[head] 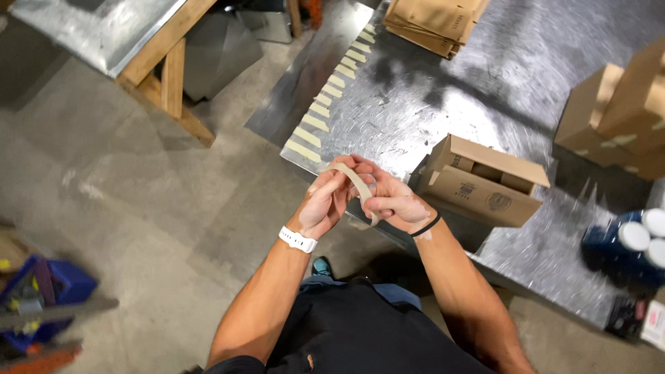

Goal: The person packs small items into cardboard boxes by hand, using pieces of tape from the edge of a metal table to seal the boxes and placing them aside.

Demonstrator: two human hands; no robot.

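Holding tape strip taut off the counter's near edge | left hand, right hand fingers pinching its ends | best kept stretched, unfolded, toward open box.

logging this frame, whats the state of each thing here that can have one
left hand: closed on one end of the tape strip
right hand: pinching the tape strip
tape strip: off the table, arched between both hands
small cardboard box: on the metal table, top flap open
row of tape strips: stuck along the table edge
flat cardboard stack: unfolded, lying flat
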